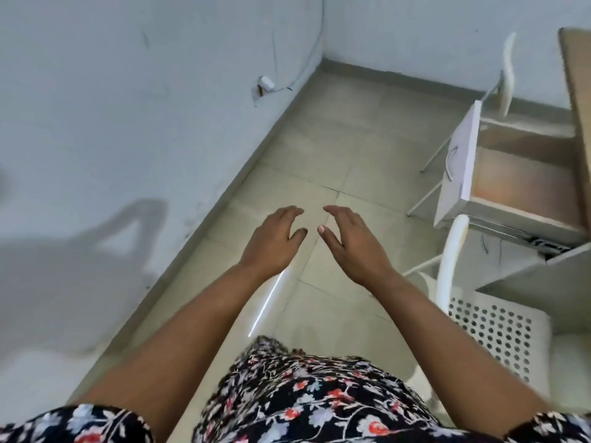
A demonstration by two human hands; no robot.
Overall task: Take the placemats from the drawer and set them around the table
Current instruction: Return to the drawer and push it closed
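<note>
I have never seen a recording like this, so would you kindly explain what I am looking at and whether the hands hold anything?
This is one picture from a camera worn on a person's head, looking forward and down. There is no machine: the left hand and right hand are bare, held out over the tiled floor, fingers relaxed, holding nothing. At the right a white drawer stands pulled open under a table; what shows of its inside looks bare, and no placemats are in view. A white chair with a perforated seat stands near it.
</note>
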